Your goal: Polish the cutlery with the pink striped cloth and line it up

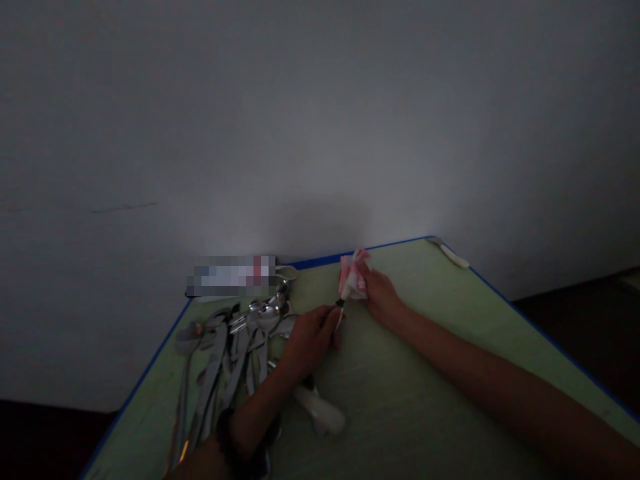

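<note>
My left hand (313,340) is closed around the metal end of a white-handled piece of cutlery (341,308); its head is hidden, so I cannot tell spoon from fork. My right hand (381,293) grips a pink and white cloth (356,275), which is wrapped about the handle of that same piece. Just left of my left hand lies a pile of metal cutlery, with spoons (269,317), a fork (239,325) and several long handles. A thick white handle (323,410) sticks out from beneath my left forearm.
A blurred-out box or packet (230,277) stands at the far left corner of the green table (400,400). On the far right corner rests another white-handled utensil (453,255). A grey wall (320,120) rises directly behind the blue table edge.
</note>
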{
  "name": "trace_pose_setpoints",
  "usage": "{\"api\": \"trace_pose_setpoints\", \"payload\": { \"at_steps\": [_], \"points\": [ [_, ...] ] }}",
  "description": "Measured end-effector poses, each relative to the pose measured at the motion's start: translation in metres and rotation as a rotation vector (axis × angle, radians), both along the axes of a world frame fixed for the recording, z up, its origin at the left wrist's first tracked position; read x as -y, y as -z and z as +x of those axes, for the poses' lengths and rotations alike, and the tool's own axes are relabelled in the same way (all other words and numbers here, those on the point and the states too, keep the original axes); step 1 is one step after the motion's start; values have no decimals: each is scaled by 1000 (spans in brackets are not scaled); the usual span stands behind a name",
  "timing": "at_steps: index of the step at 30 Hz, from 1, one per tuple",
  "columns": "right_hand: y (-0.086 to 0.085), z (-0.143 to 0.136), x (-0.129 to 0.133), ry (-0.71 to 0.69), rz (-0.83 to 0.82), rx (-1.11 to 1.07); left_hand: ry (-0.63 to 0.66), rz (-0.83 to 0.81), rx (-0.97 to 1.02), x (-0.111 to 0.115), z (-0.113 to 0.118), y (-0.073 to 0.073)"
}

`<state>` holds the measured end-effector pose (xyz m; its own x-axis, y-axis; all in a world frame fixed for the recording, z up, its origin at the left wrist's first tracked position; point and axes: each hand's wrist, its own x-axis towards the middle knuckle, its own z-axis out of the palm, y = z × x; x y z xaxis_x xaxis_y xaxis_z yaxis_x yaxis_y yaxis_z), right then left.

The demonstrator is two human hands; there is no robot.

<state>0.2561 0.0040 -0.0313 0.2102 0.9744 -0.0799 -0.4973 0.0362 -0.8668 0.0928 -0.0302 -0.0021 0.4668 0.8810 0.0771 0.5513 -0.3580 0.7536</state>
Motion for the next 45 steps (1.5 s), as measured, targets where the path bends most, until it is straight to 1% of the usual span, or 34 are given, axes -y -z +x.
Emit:
{"api": "trace_pose_setpoints", "payload": {
  "at_steps": [2,3,4,6,8,13,17,19,21,24,27,31,33,34,38,45],
  "points": [
    [0,-18,10,5,2,58,-10,23,3,-1,-1,2],
    [0,-24,14,7,1,124,-16,32,3,-2,-1,2],
    [0,-29,18,-3,5,208,-21,39,1,-3,-2,3],
    [0,-33,22,-4,-5,263,-20,56,-9,-4,-2,4],
    [1,-33,22,-25,-13,219,-13,78,-22,-4,-3,6],
    [2,-26,13,-65,-28,-9,32,100,-53,-2,-3,7],
    [3,-15,2,-29,-26,-113,39,108,-118,1,-3,6],
    [2,-6,-4,10,-16,-148,63,106,-145,1,-3,6],
    [0,3,-10,44,-5,-176,89,102,-148,1,-4,7],
    [-3,9,-10,42,16,-190,86,99,-121,0,-4,10],
    [-2,-1,-1,27,35,-115,47,102,-98,-1,-4,12],
    [4,-22,15,-7,43,198,4,92,-30,-3,-3,12],
    [7,-28,18,-30,50,288,9,86,13,-3,-3,11],
    [8,-29,18,-40,52,293,11,86,24,-2,-3,10],
    [9,-25,11,-48,36,158,23,76,16,0,-3,9],
    [0,-6,0,-24,25,-79,27,83,-45,1,-3,8]
  ]
}}
